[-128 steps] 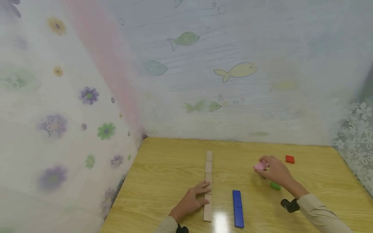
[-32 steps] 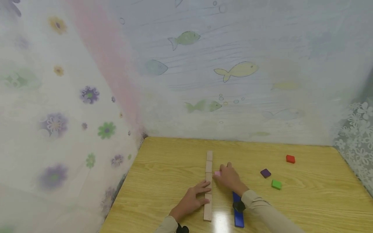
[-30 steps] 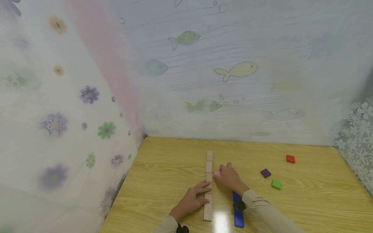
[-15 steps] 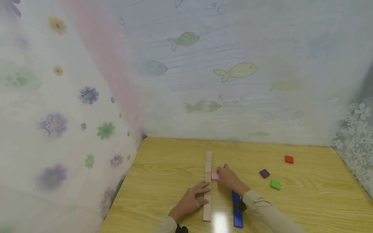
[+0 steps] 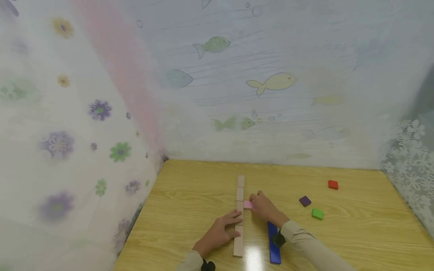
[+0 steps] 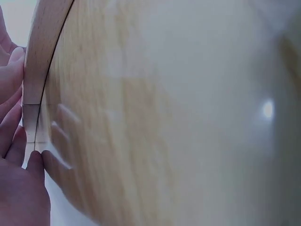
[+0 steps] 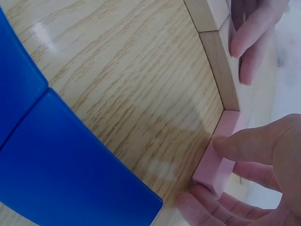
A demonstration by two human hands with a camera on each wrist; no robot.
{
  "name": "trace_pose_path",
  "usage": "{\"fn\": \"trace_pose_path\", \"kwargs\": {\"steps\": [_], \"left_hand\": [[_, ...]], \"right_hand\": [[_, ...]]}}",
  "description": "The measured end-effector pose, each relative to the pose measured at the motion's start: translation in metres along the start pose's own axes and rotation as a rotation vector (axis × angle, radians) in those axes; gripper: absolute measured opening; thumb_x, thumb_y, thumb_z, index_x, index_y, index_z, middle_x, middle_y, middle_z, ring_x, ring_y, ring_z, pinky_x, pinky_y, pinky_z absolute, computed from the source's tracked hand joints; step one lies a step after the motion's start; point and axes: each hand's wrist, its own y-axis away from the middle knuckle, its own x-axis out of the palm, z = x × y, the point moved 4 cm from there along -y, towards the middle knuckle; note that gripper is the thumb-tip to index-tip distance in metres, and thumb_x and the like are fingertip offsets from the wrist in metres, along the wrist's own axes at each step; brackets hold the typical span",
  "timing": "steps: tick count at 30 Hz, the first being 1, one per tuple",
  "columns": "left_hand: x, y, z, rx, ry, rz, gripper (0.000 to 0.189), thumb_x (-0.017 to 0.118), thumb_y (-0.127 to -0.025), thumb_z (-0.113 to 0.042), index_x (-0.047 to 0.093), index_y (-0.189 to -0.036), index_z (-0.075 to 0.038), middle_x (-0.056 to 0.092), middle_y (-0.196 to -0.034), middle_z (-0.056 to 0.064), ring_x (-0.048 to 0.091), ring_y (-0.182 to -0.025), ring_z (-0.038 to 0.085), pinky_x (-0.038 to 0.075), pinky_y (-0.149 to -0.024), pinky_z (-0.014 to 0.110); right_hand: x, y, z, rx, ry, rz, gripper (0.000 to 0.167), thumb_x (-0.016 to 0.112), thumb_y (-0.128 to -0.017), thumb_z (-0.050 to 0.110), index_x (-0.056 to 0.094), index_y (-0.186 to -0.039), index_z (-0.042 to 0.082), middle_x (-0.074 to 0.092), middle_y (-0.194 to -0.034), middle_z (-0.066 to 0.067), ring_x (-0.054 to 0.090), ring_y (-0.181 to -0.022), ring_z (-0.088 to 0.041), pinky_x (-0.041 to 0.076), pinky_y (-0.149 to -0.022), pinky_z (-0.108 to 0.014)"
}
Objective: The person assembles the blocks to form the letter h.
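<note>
A straight row of several plain wooden blocks [image 5: 240,194] runs away from me along the table. My left hand [image 5: 217,235] rests on the near part of the row, fingers spread on one block and thumb on a closer one. My right hand [image 5: 266,207] pinches a pink block [image 5: 248,205] between thumb and fingers, at the row's right side. Seen in the right wrist view, the pink block [image 7: 223,155] lies flat, one end against the side of a wooden block [image 7: 221,70]. The fingers hide part of it.
Two blue blocks [image 5: 275,252] lie end to end, partly under my right wrist. Further right sit a purple block [image 5: 305,201], a green block [image 5: 317,214] and a red block [image 5: 333,184]. Painted walls border the wooden table [image 5: 196,188] at its back and left.
My right hand has carried the pink block left from near the loose coloured blocks to the wooden row, where it now meets the row's side. The left hand has stayed in place.
</note>
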Motion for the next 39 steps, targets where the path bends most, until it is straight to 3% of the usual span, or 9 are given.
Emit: {"fn": "trace_pose_path", "kwargs": {"steps": [21, 39], "left_hand": [[-0.0013, -0.0014, -0.0027, -0.012, -0.052, 0.016, 0.043, 0.069, -0.087, -0.022, 0.06, -0.127, -0.008, 0.042, -0.145, 0.0, 0.03, -0.138, 0.021, 0.029, -0.11, 0.044], [-0.0025, -0.0016, -0.0043, -0.015, -0.078, 0.017, 0.043, 0.069, -0.086, -0.021, 0.061, -0.126, -0.008, 0.043, -0.145, 0.0, 0.031, -0.138, 0.021, 0.029, -0.11, 0.044]], "right_hand": [[0.0005, -0.0016, -0.0004, -0.044, 0.029, 0.009, 0.022, 0.074, -0.075, 0.0, 0.062, -0.094, 0.0, 0.053, -0.086, -0.013, 0.049, -0.074, -0.02, 0.05, -0.062, -0.037], [-0.0004, 0.0002, -0.0006, -0.04, -0.016, 0.007, 0.022, 0.074, -0.076, 0.0, 0.062, -0.094, 0.0, 0.05, -0.085, -0.012, 0.047, -0.069, -0.018, 0.048, -0.06, -0.035]]}}
